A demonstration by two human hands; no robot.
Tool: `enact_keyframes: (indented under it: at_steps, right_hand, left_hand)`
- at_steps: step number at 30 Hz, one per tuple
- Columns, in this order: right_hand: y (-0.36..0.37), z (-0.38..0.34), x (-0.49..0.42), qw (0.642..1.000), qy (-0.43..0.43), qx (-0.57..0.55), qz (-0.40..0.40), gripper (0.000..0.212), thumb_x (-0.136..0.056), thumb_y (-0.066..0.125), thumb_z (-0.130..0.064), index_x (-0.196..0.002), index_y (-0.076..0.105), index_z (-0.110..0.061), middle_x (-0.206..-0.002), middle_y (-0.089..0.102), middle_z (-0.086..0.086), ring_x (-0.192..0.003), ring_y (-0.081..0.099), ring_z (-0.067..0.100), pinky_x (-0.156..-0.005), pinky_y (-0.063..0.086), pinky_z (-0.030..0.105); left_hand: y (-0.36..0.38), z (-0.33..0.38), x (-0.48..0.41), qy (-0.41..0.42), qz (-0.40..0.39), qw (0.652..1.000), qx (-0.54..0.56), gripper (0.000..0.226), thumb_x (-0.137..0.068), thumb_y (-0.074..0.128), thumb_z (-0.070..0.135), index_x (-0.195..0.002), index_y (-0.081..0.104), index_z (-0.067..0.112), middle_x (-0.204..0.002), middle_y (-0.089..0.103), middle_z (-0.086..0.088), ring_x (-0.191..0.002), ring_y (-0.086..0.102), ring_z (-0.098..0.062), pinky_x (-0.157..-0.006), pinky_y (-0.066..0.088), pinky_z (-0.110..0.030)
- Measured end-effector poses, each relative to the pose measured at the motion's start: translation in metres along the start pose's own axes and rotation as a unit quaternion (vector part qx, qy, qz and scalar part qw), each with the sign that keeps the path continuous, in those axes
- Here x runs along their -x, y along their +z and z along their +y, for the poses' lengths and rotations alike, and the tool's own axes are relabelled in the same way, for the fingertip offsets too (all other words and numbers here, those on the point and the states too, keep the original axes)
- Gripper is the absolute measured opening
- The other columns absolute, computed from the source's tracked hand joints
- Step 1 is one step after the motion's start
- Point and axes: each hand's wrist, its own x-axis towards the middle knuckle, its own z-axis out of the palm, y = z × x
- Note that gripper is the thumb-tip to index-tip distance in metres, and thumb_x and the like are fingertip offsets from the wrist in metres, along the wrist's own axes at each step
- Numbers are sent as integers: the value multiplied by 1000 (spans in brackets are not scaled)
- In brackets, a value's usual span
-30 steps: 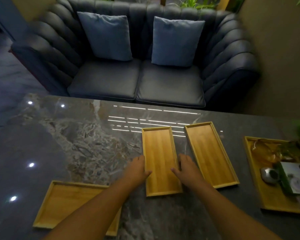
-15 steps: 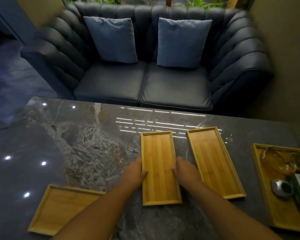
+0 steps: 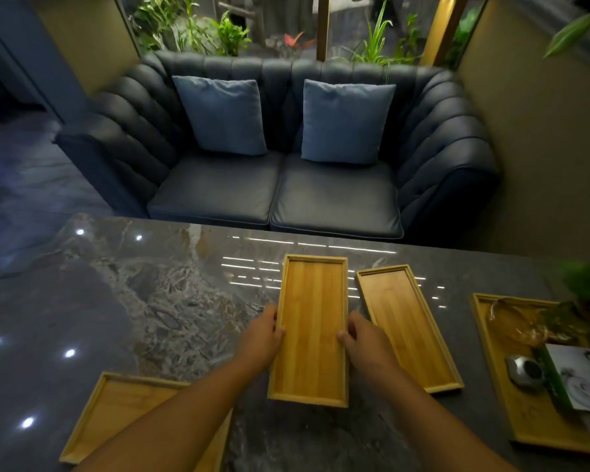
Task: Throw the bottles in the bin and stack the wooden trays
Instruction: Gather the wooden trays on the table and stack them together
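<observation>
A long wooden tray (image 3: pixel 312 321) lies in the middle of the dark marble table (image 3: pixel 157 301), held by both long edges. My left hand (image 3: pixel 261 335) grips its left rim and my right hand (image 3: pixel 363 337) grips its right rim. A second empty wooden tray (image 3: pixel 407 328) lies just to the right, angled. A third empty wooden tray (image 3: pixel 123 407) sits at the near left, partly under my left forearm. No bottles or bin are in view.
A larger wooden tray (image 3: pixel 487 352) at the right edge carries glassware, a small metal object and a booklet. A dark blue sofa (image 3: pixel 276 195) with two cushions stands beyond the table's far edge. Plants line the window behind.
The middle tray has been straightened and shifted slightly away from me, both hands still on its sides. The view has tilted upward, showing more of the sofa and plants.
</observation>
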Motion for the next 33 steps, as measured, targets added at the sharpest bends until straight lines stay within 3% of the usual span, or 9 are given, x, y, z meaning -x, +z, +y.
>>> enact_keyframes:
  at_steps: [3,6,9,11,15,18,25,29,33]
  right_hand:
    - [-10,-8,12,999,-22,-41,24,10,-95,57,-34,-104,55,-32,-97,64,-12,-86,63,4,-72,57,29]
    - [-14,-14,23,989,18,-139,41,13,-92,62,-29,-96,52,-36,-97,64,-10,-86,66,9,-66,58,29]
    - [-9,-15,33,967,86,-239,20,15,-90,64,-22,-100,55,-28,-103,67,1,-90,68,17,-70,59,35]
    - [-4,-15,39,957,96,-274,12,18,-91,64,-20,-108,58,-22,-106,68,4,-92,69,20,-72,59,37]
    - [6,-28,54,933,90,-348,10,21,-91,63,-20,-110,57,-27,-109,68,2,-98,68,23,-72,60,40]
    - [14,-45,61,933,80,-352,10,20,-92,63,-23,-109,56,-29,-110,68,0,-98,68,22,-69,58,37]
    - [59,-111,72,925,78,-372,16,21,-93,61,-16,-111,57,-27,-113,66,5,-101,67,26,-79,59,45]
    - [96,-155,80,922,87,-376,27,18,-93,60,-15,-107,58,-26,-109,66,4,-96,67,25,-71,58,40]
    - [136,-187,88,915,97,-391,11,21,-93,60,-14,-114,59,-18,-113,67,10,-98,69,30,-72,59,40]
  left_hand:
    - [-14,12,10,25,26,999,31,12,-94,55,22,-96,46,31,-81,57,9,-74,58,-4,-60,45,-20]
    - [-27,21,20,33,38,998,49,16,-92,59,20,-102,48,22,-86,61,-2,-78,62,-15,-66,54,-31]
    - [-35,22,33,39,37,995,82,23,-90,61,17,-108,48,24,-88,63,-11,-80,64,-23,-71,57,-40]
    - [-37,18,43,36,31,992,113,29,-90,60,17,-114,48,29,-90,63,-10,-82,65,-23,-71,58,-39]
    - [-44,6,57,21,37,982,186,39,-90,61,11,-125,50,24,-96,64,0,-87,64,-12,-72,57,-29]
    - [-56,-9,62,-11,12,967,255,40,-90,60,10,-125,49,25,-108,65,-6,-98,65,-22,-83,58,-42]
    - [-111,-66,59,-54,-59,934,349,37,-90,58,5,-125,54,14,-111,70,-9,-97,69,-25,-78,59,-43]
    - [-151,-109,62,-66,-99,911,395,36,-87,61,2,-121,54,14,-108,71,-9,-93,71,-26,-70,59,-38]
    - [-193,-151,65,-72,-134,892,425,38,-85,61,-2,-120,54,11,-110,70,-13,-97,70,-30,-77,58,-44]
